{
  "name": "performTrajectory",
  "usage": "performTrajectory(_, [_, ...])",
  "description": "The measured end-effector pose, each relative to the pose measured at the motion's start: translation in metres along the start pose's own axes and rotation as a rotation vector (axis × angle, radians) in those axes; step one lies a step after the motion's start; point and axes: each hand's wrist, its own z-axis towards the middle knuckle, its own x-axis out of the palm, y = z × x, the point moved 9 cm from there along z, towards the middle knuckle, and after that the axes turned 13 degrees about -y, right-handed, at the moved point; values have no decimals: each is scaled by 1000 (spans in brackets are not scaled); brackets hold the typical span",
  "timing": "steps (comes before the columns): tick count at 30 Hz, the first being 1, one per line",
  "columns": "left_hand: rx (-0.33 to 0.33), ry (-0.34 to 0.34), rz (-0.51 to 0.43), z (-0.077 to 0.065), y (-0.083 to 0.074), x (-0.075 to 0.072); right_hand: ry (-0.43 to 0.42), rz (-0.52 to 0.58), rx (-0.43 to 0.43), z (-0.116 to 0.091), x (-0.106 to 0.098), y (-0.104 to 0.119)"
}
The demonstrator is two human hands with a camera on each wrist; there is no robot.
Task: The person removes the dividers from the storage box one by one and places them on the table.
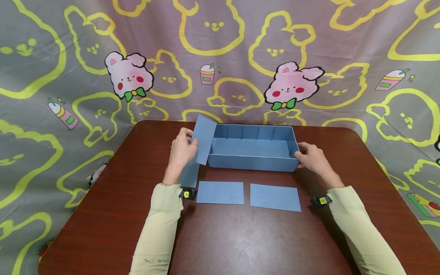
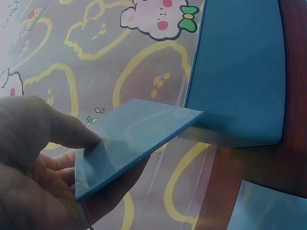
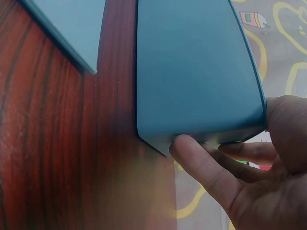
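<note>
A long blue-grey open-topped plastic bin (image 1: 252,163) stands on the table, with upright ribs along its inner walls and nothing lying inside. My left hand (image 1: 182,151) pinches a flat blue-grey divider panel (image 1: 204,139) between thumb and fingers, holding it tilted in the air by the bin's left end. In the left wrist view the panel (image 2: 129,139) shows its thin edge, apart from the bin's side. At the other end, my right hand (image 1: 313,157) grips the bin's short wall, thumb at the rim; in the right wrist view its fingers (image 3: 192,155) touch the outside.
Two similar panels (image 1: 220,193) (image 1: 275,197) lie flat in front of the bin. Another panel (image 1: 189,175) lies beneath the left hand, partly covered. The brown wooden table (image 1: 261,244) meets a patterned curtain (image 1: 237,49) behind.
</note>
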Motion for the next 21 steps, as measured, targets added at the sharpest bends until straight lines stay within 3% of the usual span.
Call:
performTrajectory(12, [-16,33,-2,7,13,-7,3,5,-6,2,-1,-1])
performTrajectory(21, [-65,77,-68,12,28,-17,10,7,1,3,0,-4])
